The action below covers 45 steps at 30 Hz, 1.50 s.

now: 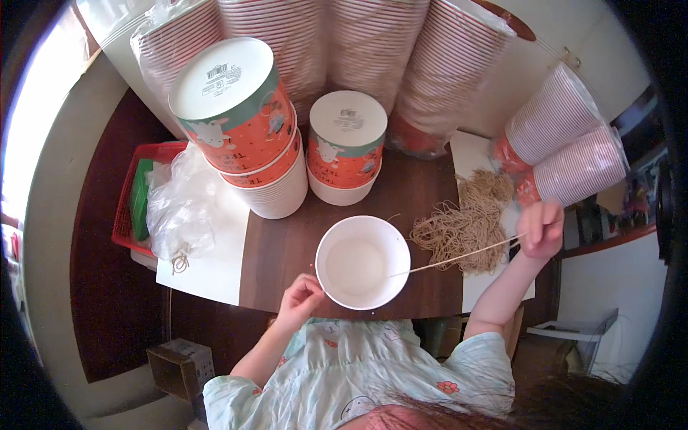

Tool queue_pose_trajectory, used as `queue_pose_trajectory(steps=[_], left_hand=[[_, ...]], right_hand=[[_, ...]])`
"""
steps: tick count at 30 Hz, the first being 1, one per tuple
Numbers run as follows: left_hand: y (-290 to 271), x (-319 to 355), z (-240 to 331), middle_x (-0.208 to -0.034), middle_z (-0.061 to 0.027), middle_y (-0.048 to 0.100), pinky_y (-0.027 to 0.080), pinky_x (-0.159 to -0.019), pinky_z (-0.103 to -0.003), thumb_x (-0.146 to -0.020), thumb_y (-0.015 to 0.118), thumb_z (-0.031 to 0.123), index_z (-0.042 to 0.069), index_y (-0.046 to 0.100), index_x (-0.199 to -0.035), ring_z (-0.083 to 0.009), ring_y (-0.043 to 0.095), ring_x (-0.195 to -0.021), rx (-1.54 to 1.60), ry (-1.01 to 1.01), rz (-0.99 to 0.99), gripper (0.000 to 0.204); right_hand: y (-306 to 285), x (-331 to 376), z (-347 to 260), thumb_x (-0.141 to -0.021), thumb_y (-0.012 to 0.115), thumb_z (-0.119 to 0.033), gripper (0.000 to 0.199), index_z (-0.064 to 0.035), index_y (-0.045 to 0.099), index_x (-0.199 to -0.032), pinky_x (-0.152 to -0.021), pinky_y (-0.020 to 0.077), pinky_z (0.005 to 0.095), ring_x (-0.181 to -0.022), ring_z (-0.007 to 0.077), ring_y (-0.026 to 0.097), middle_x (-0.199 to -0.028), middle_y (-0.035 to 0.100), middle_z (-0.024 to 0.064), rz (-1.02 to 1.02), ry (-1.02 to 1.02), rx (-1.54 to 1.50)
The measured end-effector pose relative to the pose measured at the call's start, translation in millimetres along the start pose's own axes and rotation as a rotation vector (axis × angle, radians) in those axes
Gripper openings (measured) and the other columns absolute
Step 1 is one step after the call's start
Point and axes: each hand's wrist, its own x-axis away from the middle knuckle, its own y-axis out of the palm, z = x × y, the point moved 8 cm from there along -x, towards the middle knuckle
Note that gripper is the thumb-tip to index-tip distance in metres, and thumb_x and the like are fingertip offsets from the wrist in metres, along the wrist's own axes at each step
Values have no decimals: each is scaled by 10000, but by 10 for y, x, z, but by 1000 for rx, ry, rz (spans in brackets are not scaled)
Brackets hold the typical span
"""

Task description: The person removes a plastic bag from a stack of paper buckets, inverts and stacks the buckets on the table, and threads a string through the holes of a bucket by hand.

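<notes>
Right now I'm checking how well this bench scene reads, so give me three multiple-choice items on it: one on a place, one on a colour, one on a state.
1. Where does the heap of tan strings lie?
A. right of the white bowl
B. inside the red basket
C. on top of the upturned tubs

2. What colour is the inside of the bowl at the table's front edge?
A. red
B. white
C. green

3. What is the right hand doing?
A. lying flat on the table
B. pinching a string stretched to the bowl
C. holding a stack of cups

Answers:
1 A, the heap lies on the table just right of the bowl.
2 B, its inside and rim are plain white.
3 B, a taut string runs from its fingers to the bowl's rim, while the left hand touches the bowl's near edge.
</notes>
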Motion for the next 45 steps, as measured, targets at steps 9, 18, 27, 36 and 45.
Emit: queue_pose_trajectory(steps=[9, 18, 27, 36, 45], left_hand=[[842, 261, 548, -740, -94, 613, 478, -628, -348, -752, 627, 90, 35, 625, -785, -248, 598, -688, -566, 219, -695, 65], [779, -1007, 922, -858, -137, 576, 477, -681, -390, -733, 619, 134, 28, 612, -877, -313, 566, -725, -1076, 547, -134, 179], [805, -1254, 560, -776, -153, 569, 476, -618, -372, -756, 606, 128, 3, 568, -871, -300, 579, -683, -994, 314, -272, 174], [345, -773, 266, -721, -85, 570, 456, -525, -243, -817, 598, 67, -13, 504, -879, -114, 569, -614, -656, 192, 194, 139], [243, -409, -199, -793, -68, 565, 464, -576, -202, -826, 590, 39, -6, 435, -956, -81, 563, -690, -415, 136, 287, 207]], right_hand=[[84, 192, 463, -734, 512, 155, 232, -2, 517, -904, -758, 535, 391, -920, 294, 612, -999, 597, 229, 163, 91, 173], [420, 322, 1485, -851, 404, 45, 302, 16, 445, -1148, -1009, 340, 384, -1217, 279, 401, -1292, 416, 192, 285, 485, -32], [331, 441, 1377, -802, 552, 43, 168, 25, 560, -969, -810, 491, 287, -960, 177, 594, -1046, 609, 116, 417, 288, 781], [669, 350, 1446, -710, 662, 6, 102, -6, 625, -804, -589, 495, 278, -674, 195, 627, -756, 634, 94, 287, 192, 1181], [705, 543, 2207, -736, 630, 2, 113, -9, 614, -847, -589, 480, 304, -694, 231, 606, -789, 609, 112, 407, 207, 1101]])
